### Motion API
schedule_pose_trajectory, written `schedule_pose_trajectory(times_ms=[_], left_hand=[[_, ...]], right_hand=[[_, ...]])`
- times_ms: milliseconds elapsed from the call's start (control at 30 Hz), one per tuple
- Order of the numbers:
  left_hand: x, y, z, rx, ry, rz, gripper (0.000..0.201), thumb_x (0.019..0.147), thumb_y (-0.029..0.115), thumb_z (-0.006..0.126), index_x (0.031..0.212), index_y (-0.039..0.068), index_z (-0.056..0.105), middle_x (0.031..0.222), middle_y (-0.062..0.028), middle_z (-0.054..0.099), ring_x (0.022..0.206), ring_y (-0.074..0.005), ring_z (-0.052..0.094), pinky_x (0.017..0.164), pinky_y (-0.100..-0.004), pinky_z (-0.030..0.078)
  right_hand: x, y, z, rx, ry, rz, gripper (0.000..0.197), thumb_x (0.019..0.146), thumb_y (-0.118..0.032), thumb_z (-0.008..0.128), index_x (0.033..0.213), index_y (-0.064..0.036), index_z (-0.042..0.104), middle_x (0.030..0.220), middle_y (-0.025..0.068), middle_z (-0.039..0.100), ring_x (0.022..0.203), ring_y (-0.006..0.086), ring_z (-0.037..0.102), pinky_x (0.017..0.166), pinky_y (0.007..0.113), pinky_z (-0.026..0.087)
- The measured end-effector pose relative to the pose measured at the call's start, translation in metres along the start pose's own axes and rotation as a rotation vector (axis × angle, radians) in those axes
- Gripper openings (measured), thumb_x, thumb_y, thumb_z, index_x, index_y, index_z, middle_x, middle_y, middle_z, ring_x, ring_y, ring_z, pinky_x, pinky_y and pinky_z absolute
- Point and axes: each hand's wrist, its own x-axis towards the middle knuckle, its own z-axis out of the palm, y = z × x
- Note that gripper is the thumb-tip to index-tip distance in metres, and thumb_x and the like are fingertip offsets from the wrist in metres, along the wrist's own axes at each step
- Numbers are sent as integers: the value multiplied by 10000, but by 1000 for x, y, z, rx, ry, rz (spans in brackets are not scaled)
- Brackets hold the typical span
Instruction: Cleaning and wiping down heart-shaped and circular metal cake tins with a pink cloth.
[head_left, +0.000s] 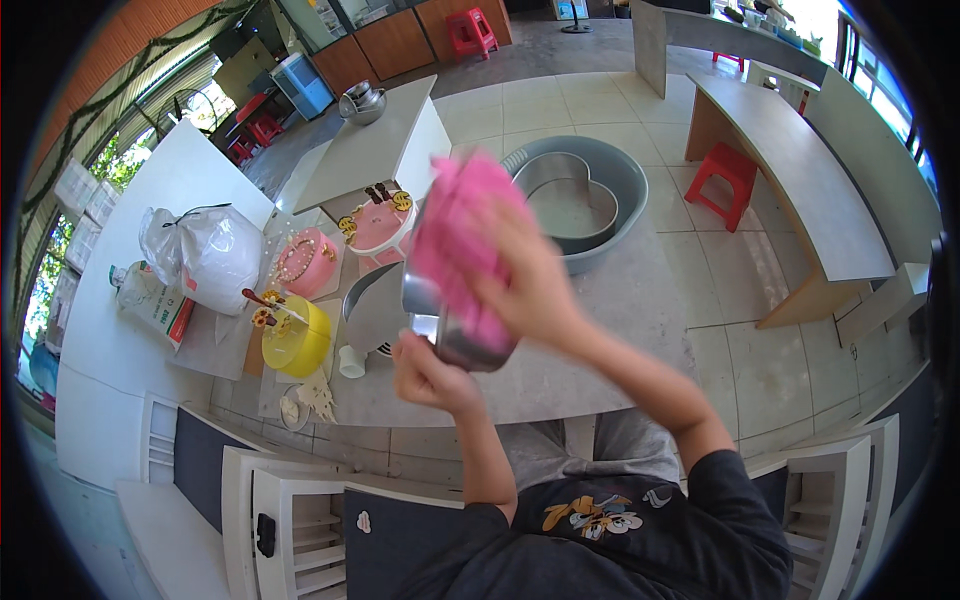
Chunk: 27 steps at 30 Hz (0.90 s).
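My left hand (428, 372) grips the lower rim of a round metal cake tin (450, 335), held up tilted in front of me. My right hand (528, 282) presses a pink cloth (462, 230) against the tin; the cloth is blurred and covers most of the tin's inside. Below the tin lies a grey table (640, 300). A grey plastic basin (610, 180) with a heart-shaped metal tin (565, 200) inside stands just beyond my right hand.
To the left stand a yellow cake (298, 338), a pink cake (305, 262) and a decorated pink cake (378, 222). A white plastic bag (205, 252) lies on a white table. Red stools (725, 180) and wooden benches stand at right. White shelving runs along the bottom.
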Motion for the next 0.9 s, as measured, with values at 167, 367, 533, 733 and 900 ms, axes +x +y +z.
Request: schedule_pose_trajectory(times_ms=[167, 367, 533, 733, 900], left_hand=[[18, 56, 18, -975, 115, -929, 513, 904, 342, 365, 594, -31, 531, 562, -69, 529, 559, -168, 497, 542, -303, 385], [8, 12, -4, -380, -43, 165, 522, 896, 318, 377, 430, 125, 246, 388, 20, 263, 399, -71, 246, 436, -230, 203], [24, 5, -10, -491, 22, -225, 521, 900, 277, 479, 447, 67, 329, 463, 13, 379, 434, -62, 317, 444, -230, 240], [6, 0, 12, -451, 85, -181, 491, 913, 287, 467, 490, 41, 417, 507, 31, 408, 467, -58, 366, 437, -251, 292], [22, -3, -10, -585, 20, -333, 320, 909, 273, 447, 764, -10, 486, 732, -63, 508, 620, -130, 504, 561, -288, 428]], right_hand=[[-44, -28, 18, -123, -99, -181, 472, 632, -186, 630, 1093, -111, 567, 1136, 182, 510, 1130, 393, 414, 983, 509, 277], [75, 42, -33, 635, -398, 687, 366, 814, -301, 557, 1078, -50, 585, 966, 99, 623, 806, 158, 603, 688, 274, 481], [34, 48, -29, 911, -309, 541, 354, 760, -202, 620, 1083, -61, 588, 1078, 71, 578, 948, 155, 555, 834, 270, 444], [7, -17, 0, -268, -162, -461, 434, 612, -142, 632, 1045, -179, 620, 1196, 48, 539, 1114, 318, 490, 931, 429, 395], [52, 22, -30, 154, -340, 178, 373, 723, -175, 599, 1087, -95, 593, 969, 114, 602, 916, 198, 559, 799, 301, 441]])
